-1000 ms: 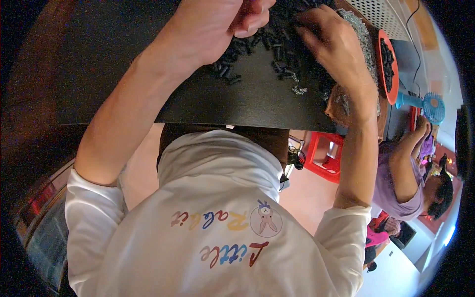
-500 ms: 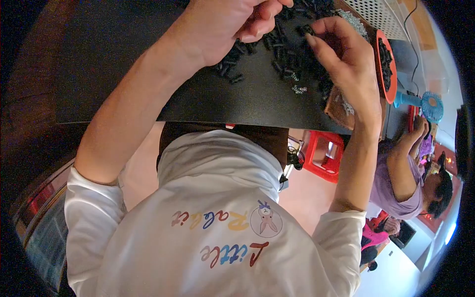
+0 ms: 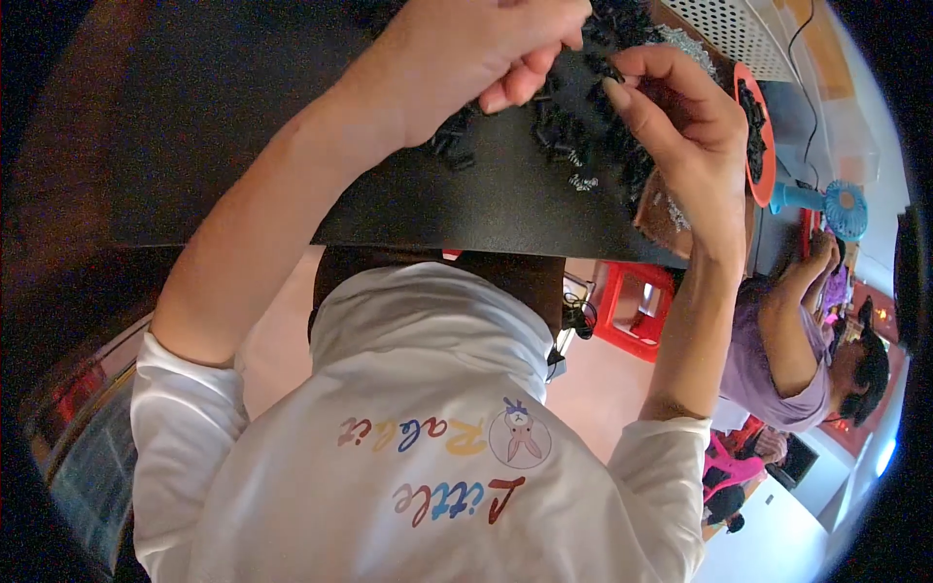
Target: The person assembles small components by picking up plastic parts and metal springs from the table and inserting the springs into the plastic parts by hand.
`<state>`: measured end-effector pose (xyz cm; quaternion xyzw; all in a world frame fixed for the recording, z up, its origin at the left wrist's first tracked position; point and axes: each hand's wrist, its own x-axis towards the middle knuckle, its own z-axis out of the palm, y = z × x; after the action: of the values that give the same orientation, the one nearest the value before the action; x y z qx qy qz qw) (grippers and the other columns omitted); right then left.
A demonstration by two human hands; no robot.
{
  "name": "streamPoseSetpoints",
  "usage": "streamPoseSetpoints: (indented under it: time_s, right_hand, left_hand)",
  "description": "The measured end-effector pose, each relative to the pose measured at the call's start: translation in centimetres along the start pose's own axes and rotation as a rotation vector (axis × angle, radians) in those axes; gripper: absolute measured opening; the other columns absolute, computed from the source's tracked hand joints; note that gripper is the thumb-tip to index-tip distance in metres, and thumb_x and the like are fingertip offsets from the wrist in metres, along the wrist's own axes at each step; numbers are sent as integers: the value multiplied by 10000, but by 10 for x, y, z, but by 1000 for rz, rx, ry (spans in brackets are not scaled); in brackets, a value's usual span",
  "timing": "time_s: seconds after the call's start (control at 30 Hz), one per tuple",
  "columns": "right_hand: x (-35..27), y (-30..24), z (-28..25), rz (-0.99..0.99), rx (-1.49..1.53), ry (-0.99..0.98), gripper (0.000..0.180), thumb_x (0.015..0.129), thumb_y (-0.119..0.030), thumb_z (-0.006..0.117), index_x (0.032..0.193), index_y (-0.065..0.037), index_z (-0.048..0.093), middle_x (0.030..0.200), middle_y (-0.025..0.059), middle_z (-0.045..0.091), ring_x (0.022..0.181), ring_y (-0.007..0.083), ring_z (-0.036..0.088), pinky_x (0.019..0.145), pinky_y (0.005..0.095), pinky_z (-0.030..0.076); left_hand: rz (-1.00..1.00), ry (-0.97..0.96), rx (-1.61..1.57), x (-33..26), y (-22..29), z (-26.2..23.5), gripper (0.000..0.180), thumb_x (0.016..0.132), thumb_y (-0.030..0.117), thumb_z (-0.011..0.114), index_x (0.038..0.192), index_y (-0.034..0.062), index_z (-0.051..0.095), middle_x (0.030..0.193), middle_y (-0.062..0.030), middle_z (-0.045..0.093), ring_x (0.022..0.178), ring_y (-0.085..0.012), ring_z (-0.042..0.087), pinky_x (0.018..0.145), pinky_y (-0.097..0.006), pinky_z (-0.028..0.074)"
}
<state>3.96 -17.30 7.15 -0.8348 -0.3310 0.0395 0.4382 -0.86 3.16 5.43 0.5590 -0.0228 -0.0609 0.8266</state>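
Observation:
My left hand (image 3: 510, 63) is over the black tabletop (image 3: 321, 185) at the top of the view, its fingers curled together. Whatever lies between its fingertips is hidden. To its right, my right hand (image 3: 690, 112) pinches a small black cylindrical piece (image 3: 614, 71) between thumb and forefinger. Below and between the hands, many similar black pieces (image 3: 556, 136) lie loose in a heap. A few small silvery metal parts (image 3: 583, 183) sit at the heap's near edge. Partly behind my right wrist is a brown box (image 3: 657, 225) with more silvery parts in it.
An orange-red plate (image 3: 769, 146) of black pieces stands right of my right hand. Beyond it are a blue handheld fan (image 3: 846, 209) and a white perforated basket (image 3: 724, 34). A red stool (image 3: 632, 306) stands below the table edge. A co-worker in purple (image 3: 777, 360) sits at right.
My left hand has shifted slightly right and down, closer to my right hand. My right hand has moved slightly down and right, its thumb and forefinger still together.

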Motion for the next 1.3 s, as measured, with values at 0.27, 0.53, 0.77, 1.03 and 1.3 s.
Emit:
streamPoseSetpoints:
  time_s: [0.27, 0.53, 0.77, 1.03, 1.3]
  right_hand:
    - [-1, -24, 5, -23, 95, -48, 185, 841, 33, 656, 1018, 26, 601, 920, -17, 581, 839, 42, 538, 766, 172, 420]
    - [-4, -22, 10, -141, 58, 82, 175, 845, 31, 653, 1012, 33, 599, 898, -11, 562, 826, 53, 537, 759, 176, 420]
    - [-6, -25, 14, -242, -12, 133, 140, 849, 16, 655, 976, 32, 598, 870, -13, 549, 765, 43, 513, 678, 170, 406]
    - [-6, -23, 16, -297, -93, 182, 98, 848, 4, 659, 922, 21, 596, 826, -11, 535, 710, 40, 488, 622, 167, 383]
    - [-12, -18, 25, -254, 70, 225, 82, 861, -17, 653, 889, 31, 593, 816, 7, 556, 714, 51, 501, 633, 176, 399]
  left_hand:
    - [-6, -92, 254, -3, -7, 6, 314, 982, 315, 475, 819, 58, 549, 593, 23, 470, 443, -59, 415, 378, -206, 301]
    - [-124, -112, -154, -3, -5, 1, 327, 974, 328, 479, 809, 55, 549, 605, 15, 462, 424, -69, 406, 346, -210, 271]
    - [-112, -176, -141, -3, -6, 3, 312, 984, 341, 455, 847, 71, 528, 606, 7, 462, 439, -80, 419, 357, -215, 292]
    - [-82, -281, -153, 1, -10, 2, 277, 991, 327, 449, 931, 84, 569, 584, -2, 469, 429, -84, 413, 359, -217, 290]
    - [-43, -159, -201, 3, -18, 5, 287, 958, 333, 529, 854, 75, 596, 564, 5, 495, 421, -81, 450, 352, -211, 291]
